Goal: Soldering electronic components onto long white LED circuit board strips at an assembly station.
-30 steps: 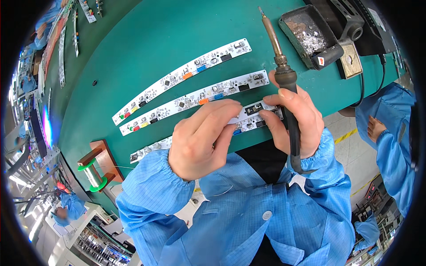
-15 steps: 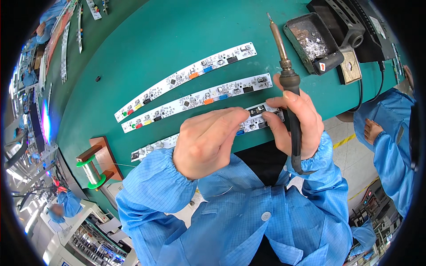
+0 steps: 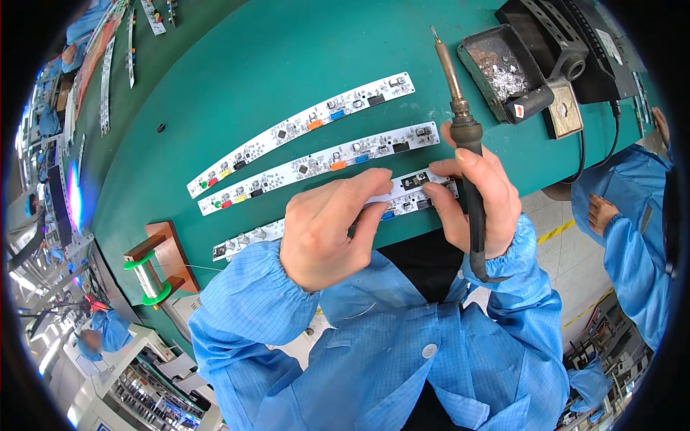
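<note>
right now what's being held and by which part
Right hand: soldering iron, by its black handle. Left hand: fingers at the short white strip's left end; whether they grip it can't be told.

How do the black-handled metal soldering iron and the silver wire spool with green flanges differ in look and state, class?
The black-handled metal soldering iron is long and slim; the silver wire spool with green flanges is short and stout. The iron is in the person's right hand, tip pointing away from the body; the spool sits on a brown stand, touched by neither hand. Both show a metallic shine.
</note>
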A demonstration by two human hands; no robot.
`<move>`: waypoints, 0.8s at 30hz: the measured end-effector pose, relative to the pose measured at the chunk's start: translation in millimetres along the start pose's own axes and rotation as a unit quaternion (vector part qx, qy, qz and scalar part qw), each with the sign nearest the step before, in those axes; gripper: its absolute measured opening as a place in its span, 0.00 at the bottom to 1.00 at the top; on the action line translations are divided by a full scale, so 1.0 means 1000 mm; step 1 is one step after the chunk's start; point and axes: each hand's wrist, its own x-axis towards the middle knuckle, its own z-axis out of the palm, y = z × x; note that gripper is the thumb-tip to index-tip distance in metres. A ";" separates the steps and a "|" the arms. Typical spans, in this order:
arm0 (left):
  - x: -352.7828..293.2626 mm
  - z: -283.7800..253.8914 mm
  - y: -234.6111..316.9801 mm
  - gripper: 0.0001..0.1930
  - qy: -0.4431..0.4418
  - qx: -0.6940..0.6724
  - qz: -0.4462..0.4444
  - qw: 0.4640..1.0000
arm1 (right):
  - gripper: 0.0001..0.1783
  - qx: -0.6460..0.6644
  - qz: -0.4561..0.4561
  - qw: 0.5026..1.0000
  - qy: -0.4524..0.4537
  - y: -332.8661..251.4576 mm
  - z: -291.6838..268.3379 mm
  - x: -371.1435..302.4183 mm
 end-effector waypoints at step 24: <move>0.010 0.008 -0.015 0.14 0.016 0.080 0.110 0.991 | 0.40 0.045 0.078 0.996 0.024 -0.006 0.001 0.008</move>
